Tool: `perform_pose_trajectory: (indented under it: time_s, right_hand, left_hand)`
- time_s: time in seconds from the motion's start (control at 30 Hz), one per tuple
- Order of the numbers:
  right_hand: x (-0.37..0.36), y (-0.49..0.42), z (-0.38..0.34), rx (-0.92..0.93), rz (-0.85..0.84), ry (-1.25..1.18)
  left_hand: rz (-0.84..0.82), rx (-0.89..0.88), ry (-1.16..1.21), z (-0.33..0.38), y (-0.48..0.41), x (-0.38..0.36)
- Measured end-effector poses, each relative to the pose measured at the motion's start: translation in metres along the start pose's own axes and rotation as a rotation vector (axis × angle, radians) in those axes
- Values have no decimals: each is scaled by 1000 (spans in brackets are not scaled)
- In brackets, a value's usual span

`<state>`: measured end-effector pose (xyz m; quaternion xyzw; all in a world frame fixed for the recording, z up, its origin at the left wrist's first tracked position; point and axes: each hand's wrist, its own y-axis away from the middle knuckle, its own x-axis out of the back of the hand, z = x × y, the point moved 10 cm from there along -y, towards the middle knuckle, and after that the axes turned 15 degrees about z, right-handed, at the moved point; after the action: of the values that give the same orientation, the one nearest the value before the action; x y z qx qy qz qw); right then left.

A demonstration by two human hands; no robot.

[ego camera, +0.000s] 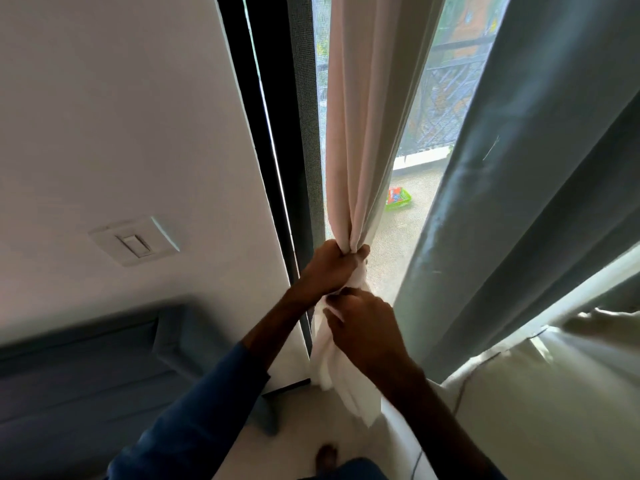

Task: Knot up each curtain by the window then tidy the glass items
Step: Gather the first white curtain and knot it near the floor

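Note:
A pale pink-white curtain (360,116) hangs in front of the window, gathered into a narrow bunch. My left hand (329,268) grips that bunch tightly, fingers wrapped round it. Just below, my right hand (363,327) pinches the loose white tail of the same curtain (346,386), which hangs down to the floor. A grey-blue curtain (519,188) hangs loose to the right. No glass items are in view.
A white wall with a light switch (135,242) is on the left, beside the dark window frame (273,133). A blue-grey piece of furniture (76,368) sits low left. White fabric (554,393) lies at lower right. A green basket (398,199) lies outside.

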<state>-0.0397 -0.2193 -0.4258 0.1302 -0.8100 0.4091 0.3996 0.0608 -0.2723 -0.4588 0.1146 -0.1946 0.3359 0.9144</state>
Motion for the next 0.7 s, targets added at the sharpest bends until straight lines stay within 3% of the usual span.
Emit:
perform_pose_trajectory:
  time_s: [0.1,0.23,0.5,0.63,0.7]
  right_hand:
    - [-16,5,3,-57,-94,-16]
    - [-26,14,0,-66,-236,-307]
    - [19,5,97,-460,203,-349]
    - [-12,2,100,-505,25,-675]
    - [-21,2,96,-477,-24,-693]
  left_hand:
    - [-122,-36,-6,-3,2,-4]
    - [-136,-253,-194,1,3,2]
    - [-185,-376,-605,-3,10,5]
    - [-303,-515,-737,1,21,-7]
    - [-381,-535,-751,-1,27,-12]
